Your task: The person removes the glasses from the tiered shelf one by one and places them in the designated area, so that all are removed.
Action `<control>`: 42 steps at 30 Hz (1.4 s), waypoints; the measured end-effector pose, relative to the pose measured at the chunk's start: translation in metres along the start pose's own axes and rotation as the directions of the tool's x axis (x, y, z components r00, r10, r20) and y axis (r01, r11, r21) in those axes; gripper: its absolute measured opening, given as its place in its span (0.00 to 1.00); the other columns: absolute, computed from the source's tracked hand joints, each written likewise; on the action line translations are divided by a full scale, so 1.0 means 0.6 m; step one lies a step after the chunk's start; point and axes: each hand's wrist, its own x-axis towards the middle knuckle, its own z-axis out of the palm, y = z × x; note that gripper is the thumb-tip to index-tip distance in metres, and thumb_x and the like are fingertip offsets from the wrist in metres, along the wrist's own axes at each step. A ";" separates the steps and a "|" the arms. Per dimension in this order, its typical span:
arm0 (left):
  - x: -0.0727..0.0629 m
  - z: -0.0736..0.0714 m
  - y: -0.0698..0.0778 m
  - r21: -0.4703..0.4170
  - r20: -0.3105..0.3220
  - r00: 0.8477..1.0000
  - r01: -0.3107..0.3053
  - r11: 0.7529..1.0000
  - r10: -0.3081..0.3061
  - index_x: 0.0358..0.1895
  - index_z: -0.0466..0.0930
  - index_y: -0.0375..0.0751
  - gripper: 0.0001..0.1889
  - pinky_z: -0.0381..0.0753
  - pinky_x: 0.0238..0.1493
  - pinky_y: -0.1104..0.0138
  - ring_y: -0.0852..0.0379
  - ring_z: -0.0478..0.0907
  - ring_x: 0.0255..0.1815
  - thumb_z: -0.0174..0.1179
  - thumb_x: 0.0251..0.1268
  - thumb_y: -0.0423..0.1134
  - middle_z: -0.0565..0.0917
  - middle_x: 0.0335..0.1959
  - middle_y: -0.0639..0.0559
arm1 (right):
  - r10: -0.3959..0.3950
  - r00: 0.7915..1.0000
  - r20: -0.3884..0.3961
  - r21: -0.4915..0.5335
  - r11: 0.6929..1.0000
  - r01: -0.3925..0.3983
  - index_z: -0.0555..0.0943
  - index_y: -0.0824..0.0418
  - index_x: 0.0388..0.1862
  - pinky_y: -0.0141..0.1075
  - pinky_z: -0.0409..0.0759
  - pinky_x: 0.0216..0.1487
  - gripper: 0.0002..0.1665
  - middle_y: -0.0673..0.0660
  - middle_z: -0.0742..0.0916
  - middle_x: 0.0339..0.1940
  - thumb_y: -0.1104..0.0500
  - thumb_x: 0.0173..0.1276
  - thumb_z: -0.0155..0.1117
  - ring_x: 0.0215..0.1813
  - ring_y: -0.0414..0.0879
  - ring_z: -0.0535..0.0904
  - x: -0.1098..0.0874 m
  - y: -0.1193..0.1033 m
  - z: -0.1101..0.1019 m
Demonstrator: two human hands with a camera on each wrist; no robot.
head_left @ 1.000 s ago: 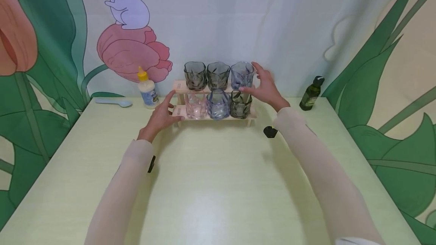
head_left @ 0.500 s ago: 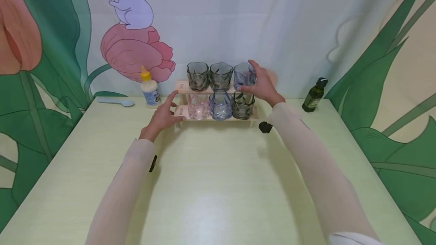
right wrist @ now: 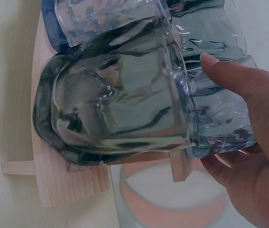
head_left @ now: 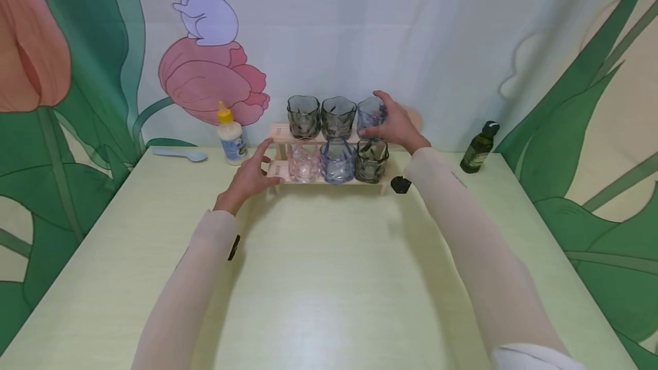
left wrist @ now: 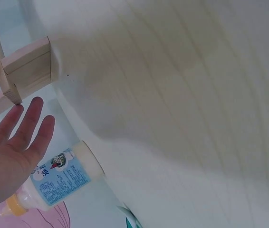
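Thumb and fingers of my right hand (head_left: 397, 125) grip the far blue glass (head_left: 366, 114) at the right end of the upper tier of the wooden rack (head_left: 280, 131), on the far side of the desk (head_left: 319, 250). From the head I lose the fingertips; the right wrist view shows them curled against one side, thumb across the other (the near grey glass (right wrist: 125, 95) looms in front, so I can't tell about the base). My left hand (head_left: 248, 177) is relaxed at the rack's left end, curled round nothing; the left wrist view adds three straightened fingers beside the wood, and printing on the yellow-capped bottle (left wrist: 63, 178). Only the head view takes in the two grey glasses (head_left: 304, 117) at far left, the pink glass (head_left: 304, 162) and near blue glass (head_left: 337, 163) whole, the pale spoon (head_left: 180, 154) and, right, the green bottle (head_left: 477, 150).
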 end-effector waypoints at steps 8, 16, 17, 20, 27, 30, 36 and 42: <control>0.001 0.003 -0.002 -0.013 -0.008 1.000 -0.008 1.000 0.007 0.81 0.40 0.61 0.54 0.79 0.54 0.45 0.35 0.80 0.55 0.71 0.61 0.41 0.73 0.68 0.35 | 0.053 0.999 0.009 0.074 0.996 -0.053 0.45 0.40 0.83 0.58 0.60 0.76 0.64 0.54 0.54 0.84 0.48 0.59 0.77 0.82 0.58 0.54 0.004 0.006 0.003; 0.000 0.001 -0.003 -0.020 -0.012 1.000 0.002 1.000 -0.002 0.81 0.39 0.62 0.54 0.80 0.54 0.46 0.36 0.79 0.55 0.70 0.61 0.40 0.72 0.68 0.35 | 0.065 0.998 0.000 0.089 0.994 -0.065 0.45 0.39 0.82 0.58 0.62 0.75 0.64 0.55 0.58 0.83 0.46 0.57 0.78 0.81 0.58 0.55 0.013 0.013 0.004; 0.001 0.001 -0.004 -0.019 -0.012 1.000 0.001 1.000 -0.001 0.81 0.39 0.62 0.54 0.80 0.54 0.46 0.36 0.79 0.55 0.70 0.61 0.40 0.72 0.68 0.35 | 0.066 0.998 0.002 0.089 0.994 -0.066 0.45 0.38 0.82 0.58 0.62 0.75 0.64 0.56 0.59 0.83 0.46 0.57 0.78 0.81 0.58 0.56 0.013 0.014 0.004; 0.002 0.002 -0.005 -0.018 -0.011 1.000 -0.002 1.000 0.001 0.81 0.39 0.61 0.54 0.80 0.55 0.46 0.36 0.79 0.55 0.71 0.61 0.40 0.73 0.68 0.35 | 0.073 0.997 0.005 0.089 0.993 -0.073 0.46 0.38 0.82 0.58 0.63 0.74 0.64 0.57 0.62 0.81 0.45 0.57 0.78 0.80 0.59 0.57 0.013 0.014 0.003; 0.003 0.004 -0.008 -0.024 -0.013 1.000 0.000 1.000 -0.001 0.81 0.40 0.63 0.54 0.80 0.54 0.46 0.36 0.79 0.55 0.71 0.61 0.41 0.72 0.69 0.36 | 0.060 0.998 -0.007 0.099 0.993 -0.059 0.49 0.39 0.82 0.58 0.65 0.73 0.61 0.59 0.70 0.76 0.46 0.57 0.78 0.78 0.59 0.62 0.010 0.014 0.004; 0.003 0.003 -0.009 -0.025 -0.013 1.000 -0.004 1.000 0.004 0.81 0.39 0.64 0.54 0.80 0.54 0.46 0.36 0.80 0.55 0.71 0.61 0.41 0.72 0.69 0.36 | 0.061 0.998 -0.018 0.103 0.993 -0.059 0.51 0.39 0.81 0.58 0.65 0.73 0.60 0.59 0.69 0.77 0.46 0.57 0.78 0.78 0.59 0.61 0.009 0.015 0.004; 0.003 0.003 -0.011 -0.013 -0.019 1.000 -0.014 1.000 0.014 0.80 0.41 0.65 0.54 0.80 0.54 0.46 0.36 0.80 0.55 0.72 0.60 0.42 0.74 0.68 0.37 | 0.057 0.998 -0.031 0.114 0.992 -0.053 0.52 0.40 0.81 0.58 0.65 0.73 0.60 0.59 0.71 0.76 0.47 0.56 0.79 0.78 0.58 0.62 0.005 0.015 0.004; 0.005 0.004 -0.013 0.009 -0.025 1.000 -0.017 1.000 0.017 0.80 0.41 0.64 0.53 0.78 0.56 0.44 0.36 0.79 0.56 0.71 0.61 0.43 0.74 0.68 0.37 | 0.049 0.998 -0.029 0.133 0.990 -0.044 0.53 0.42 0.81 0.56 0.68 0.71 0.60 0.60 0.74 0.73 0.48 0.57 0.79 0.74 0.58 0.67 0.004 0.015 0.004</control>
